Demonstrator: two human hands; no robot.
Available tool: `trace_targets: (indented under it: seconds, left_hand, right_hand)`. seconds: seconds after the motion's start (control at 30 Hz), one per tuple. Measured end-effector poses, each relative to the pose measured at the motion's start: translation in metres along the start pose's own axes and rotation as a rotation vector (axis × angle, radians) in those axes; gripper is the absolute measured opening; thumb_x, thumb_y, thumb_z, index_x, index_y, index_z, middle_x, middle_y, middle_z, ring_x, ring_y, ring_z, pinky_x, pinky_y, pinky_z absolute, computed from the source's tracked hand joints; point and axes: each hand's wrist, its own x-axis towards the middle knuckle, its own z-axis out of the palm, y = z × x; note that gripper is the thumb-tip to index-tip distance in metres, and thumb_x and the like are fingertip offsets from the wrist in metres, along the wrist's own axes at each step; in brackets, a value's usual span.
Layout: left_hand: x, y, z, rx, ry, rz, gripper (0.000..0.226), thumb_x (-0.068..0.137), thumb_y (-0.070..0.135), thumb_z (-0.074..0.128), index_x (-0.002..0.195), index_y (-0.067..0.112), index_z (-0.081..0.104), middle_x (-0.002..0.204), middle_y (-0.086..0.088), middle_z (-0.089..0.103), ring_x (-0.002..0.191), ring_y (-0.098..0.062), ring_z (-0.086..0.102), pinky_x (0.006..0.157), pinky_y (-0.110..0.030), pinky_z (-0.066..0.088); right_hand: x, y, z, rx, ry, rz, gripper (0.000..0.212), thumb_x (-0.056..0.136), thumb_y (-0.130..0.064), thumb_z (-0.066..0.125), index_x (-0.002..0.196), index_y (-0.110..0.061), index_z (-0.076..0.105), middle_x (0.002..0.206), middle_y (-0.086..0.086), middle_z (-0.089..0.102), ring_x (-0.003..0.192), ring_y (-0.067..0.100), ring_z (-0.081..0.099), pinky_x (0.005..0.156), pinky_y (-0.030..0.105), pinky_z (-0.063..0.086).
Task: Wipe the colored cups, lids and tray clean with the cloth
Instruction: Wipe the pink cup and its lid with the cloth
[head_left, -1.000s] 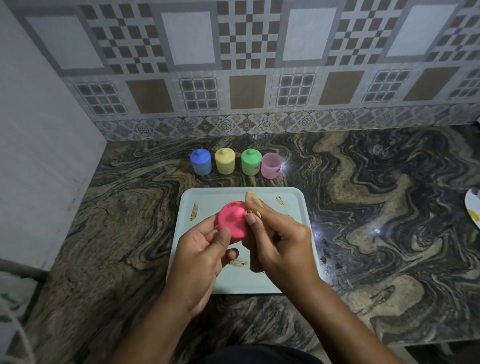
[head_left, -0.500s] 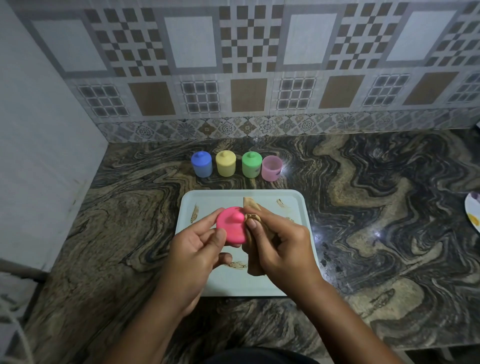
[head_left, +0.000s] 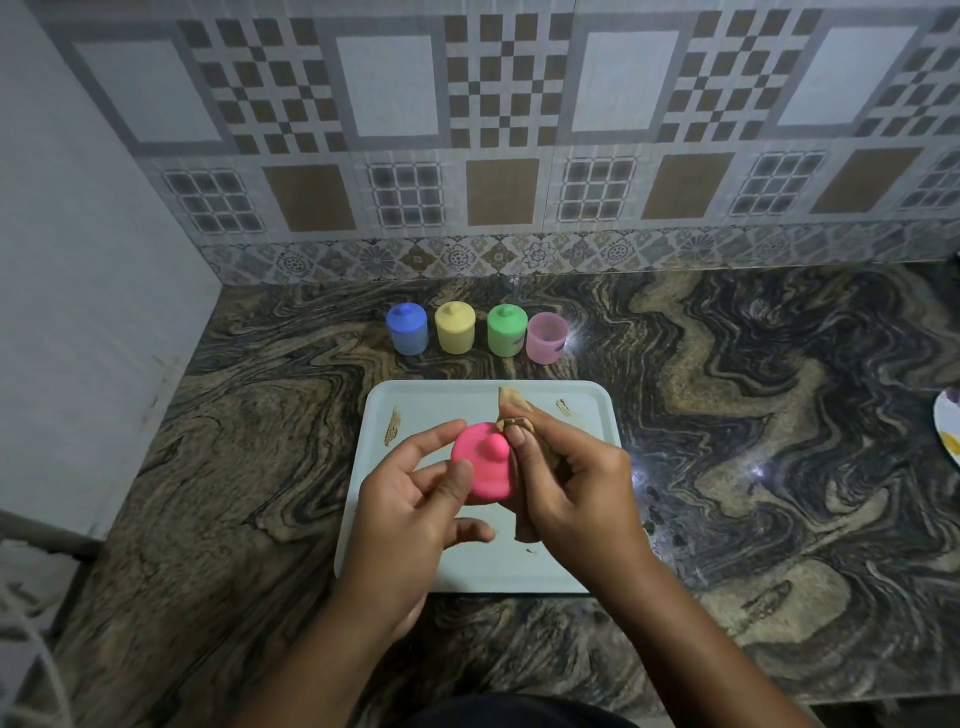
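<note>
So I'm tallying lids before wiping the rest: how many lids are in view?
4. Blue lid, yellow lid and green lid sit on their cups in the back row; the pink lid is in the left hand.

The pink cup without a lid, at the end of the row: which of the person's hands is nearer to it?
Right. The right hand, holding the cloth, is just in front of the pink cup; the left hand, holding the pink lid, is further to the left.
</note>
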Motion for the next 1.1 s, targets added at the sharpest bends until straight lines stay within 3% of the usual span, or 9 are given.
trace_targets:
  seconds: [0.1, 0.2, 0.27, 0.37, 0.57, 0.77, 0.87, 1.03, 1.1]
  left_hand:
    - [-0.004, -0.005, 0.01, -0.037, 0.047, 0.024, 0.056, 0.084, 0.026, 0.064, 0.138, 0.016, 0.052, 0.108, -0.011, 0.075, 0.099, -0.02, 0.072, 0.072, -0.041, 0.058]
    - [-0.004, -0.007, 0.018, -0.025, 0.02, 0.056, 0.072, 0.08, 0.018, 0.067, 0.145, 0.026, 0.038, 0.119, -0.004, 0.073, 0.11, -0.019, 0.07, 0.083, -0.046, 0.058]
    - [-0.002, -0.008, 0.018, -0.057, 0.064, 0.06, 0.063, 0.08, 0.015, 0.065, 0.138, 0.026, 0.045, 0.111, -0.006, 0.076, 0.101, -0.02, 0.073, 0.076, -0.04, 0.059]
    - [0.0, -0.005, 0.012, -0.111, 0.081, 0.043, 0.048, 0.081, 0.016, 0.062, 0.128, 0.016, 0.055, 0.105, -0.01, 0.077, 0.092, -0.019, 0.073, 0.069, -0.031, 0.057]
    - [-0.002, -0.003, 0.0, -0.036, -0.039, 0.014, 0.047, 0.085, 0.018, 0.062, 0.132, 0.018, 0.059, 0.106, -0.013, 0.075, 0.088, -0.025, 0.065, 0.07, -0.029, 0.056]
    - [-0.007, -0.007, 0.014, 0.037, 0.001, 0.084, 0.063, 0.084, 0.017, 0.064, 0.144, 0.019, 0.044, 0.112, -0.006, 0.075, 0.106, -0.024, 0.071, 0.088, -0.045, 0.056]
    - [-0.008, -0.009, 0.021, 0.053, 0.017, 0.139, 0.056, 0.089, 0.016, 0.069, 0.141, 0.016, 0.047, 0.113, -0.004, 0.075, 0.113, -0.021, 0.068, 0.092, -0.038, 0.055]
    - [-0.004, -0.007, 0.022, -0.066, 0.118, 0.114, 0.041, 0.085, 0.022, 0.062, 0.125, 0.015, 0.06, 0.106, -0.01, 0.076, 0.103, -0.027, 0.072, 0.081, -0.039, 0.058]
    - [0.0, -0.005, 0.019, -0.117, 0.169, 0.086, 0.037, 0.086, 0.023, 0.059, 0.121, 0.015, 0.061, 0.102, -0.015, 0.076, 0.099, -0.031, 0.073, 0.08, -0.042, 0.057]
  right_hand:
    - [0.001, 0.005, 0.005, 0.005, 0.022, 0.048, 0.026, 0.095, -0.036, 0.06, 0.119, -0.042, 0.069, 0.118, -0.003, 0.075, 0.091, 0.01, 0.069, 0.074, 0.031, 0.059]
    - [-0.001, 0.005, 0.008, 0.055, 0.039, 0.075, 0.027, 0.095, -0.04, 0.059, 0.119, -0.046, 0.069, 0.12, 0.001, 0.074, 0.103, 0.021, 0.072, 0.077, 0.043, 0.062]
    - [-0.006, 0.0, 0.009, 0.046, 0.046, -0.001, 0.028, 0.097, -0.03, 0.06, 0.119, -0.043, 0.07, 0.126, 0.004, 0.071, 0.098, 0.019, 0.075, 0.069, 0.035, 0.062]
    - [-0.01, -0.001, 0.009, -0.074, 0.088, -0.176, 0.029, 0.095, -0.013, 0.062, 0.122, -0.019, 0.071, 0.132, 0.001, 0.067, 0.123, 0.007, 0.063, 0.097, 0.025, 0.054]
    - [0.003, -0.004, 0.005, 0.02, 0.109, -0.055, 0.025, 0.096, -0.022, 0.06, 0.111, -0.038, 0.074, 0.126, -0.015, 0.07, 0.106, 0.027, 0.073, 0.081, 0.054, 0.061]
    - [0.005, -0.001, 0.005, 0.076, 0.092, 0.049, 0.029, 0.098, -0.01, 0.06, 0.114, -0.032, 0.071, 0.123, -0.005, 0.072, 0.12, 0.007, 0.065, 0.103, 0.041, 0.053]
    - [0.002, -0.003, 0.009, 0.09, 0.112, 0.042, 0.029, 0.096, -0.018, 0.06, 0.113, -0.04, 0.069, 0.123, -0.006, 0.072, 0.12, 0.005, 0.064, 0.104, 0.041, 0.053]
    - [-0.003, -0.004, 0.01, 0.089, 0.069, -0.01, 0.033, 0.098, -0.017, 0.062, 0.119, -0.041, 0.066, 0.131, -0.009, 0.067, 0.127, 0.005, 0.059, 0.107, 0.038, 0.05]
    - [-0.008, -0.002, 0.01, -0.019, 0.065, -0.133, 0.035, 0.095, -0.014, 0.063, 0.128, -0.026, 0.065, 0.136, -0.002, 0.064, 0.131, 0.006, 0.056, 0.109, 0.03, 0.048]
